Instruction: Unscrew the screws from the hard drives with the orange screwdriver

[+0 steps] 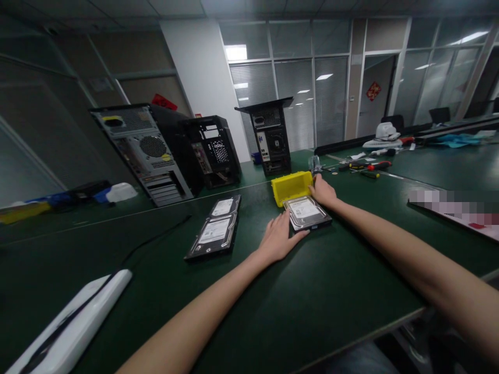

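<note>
A silver hard drive (306, 212) lies flat on the green table (312, 291), just in front of a small yellow bin (291, 187). My left hand (278, 239) rests at the drive's near left corner, fingers stretched along its edge. My right hand (323, 192) touches the drive's far right corner, next to the yellow bin, fingers curled over the edge. Two more hard drives, one (214, 235) nearer and one (225, 206) behind it, lie in a row to the left.
Three open computer cases (146, 150) (212, 150) (273, 136) stand along the back of the table. Screwdrivers (370, 167) and small tools lie at the back right. A white power strip (74, 322) with a black cable lies at the near left.
</note>
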`<state>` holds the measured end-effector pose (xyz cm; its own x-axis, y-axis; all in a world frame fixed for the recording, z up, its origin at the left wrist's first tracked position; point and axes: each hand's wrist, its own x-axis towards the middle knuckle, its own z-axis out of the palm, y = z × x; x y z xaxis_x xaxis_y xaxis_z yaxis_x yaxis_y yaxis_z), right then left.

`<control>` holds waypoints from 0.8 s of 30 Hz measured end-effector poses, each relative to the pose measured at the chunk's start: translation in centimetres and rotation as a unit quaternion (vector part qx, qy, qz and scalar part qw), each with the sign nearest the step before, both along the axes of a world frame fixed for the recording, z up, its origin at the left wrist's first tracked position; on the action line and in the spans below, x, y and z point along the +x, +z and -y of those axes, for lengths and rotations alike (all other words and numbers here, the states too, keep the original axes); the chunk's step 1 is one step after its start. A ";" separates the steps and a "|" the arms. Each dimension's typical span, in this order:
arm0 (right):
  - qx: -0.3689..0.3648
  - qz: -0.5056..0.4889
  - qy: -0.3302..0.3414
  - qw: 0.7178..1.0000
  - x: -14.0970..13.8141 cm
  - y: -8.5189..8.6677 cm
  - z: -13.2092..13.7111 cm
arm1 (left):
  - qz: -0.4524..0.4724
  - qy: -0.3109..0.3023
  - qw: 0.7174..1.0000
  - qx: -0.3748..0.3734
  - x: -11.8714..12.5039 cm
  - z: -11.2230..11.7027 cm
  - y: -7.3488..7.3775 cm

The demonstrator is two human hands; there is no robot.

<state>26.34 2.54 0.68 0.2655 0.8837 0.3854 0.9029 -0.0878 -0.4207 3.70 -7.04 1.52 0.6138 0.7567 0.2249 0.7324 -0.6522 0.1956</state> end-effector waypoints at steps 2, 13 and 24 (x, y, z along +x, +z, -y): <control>0.061 -0.001 -0.007 0.998 -0.3 0.1 0.4 | 0.003 0.000 1.000 0.007 0.0 0.0 0.1; 0.069 0.082 0.165 0.980 -0.5 0.1 -0.2 | 0.002 0.017 1.000 0.009 0.1 0.7 0.5; 0.004 0.174 0.262 0.949 -0.8 1.1 -0.9 | 0.008 0.011 1.000 0.023 0.2 0.5 0.4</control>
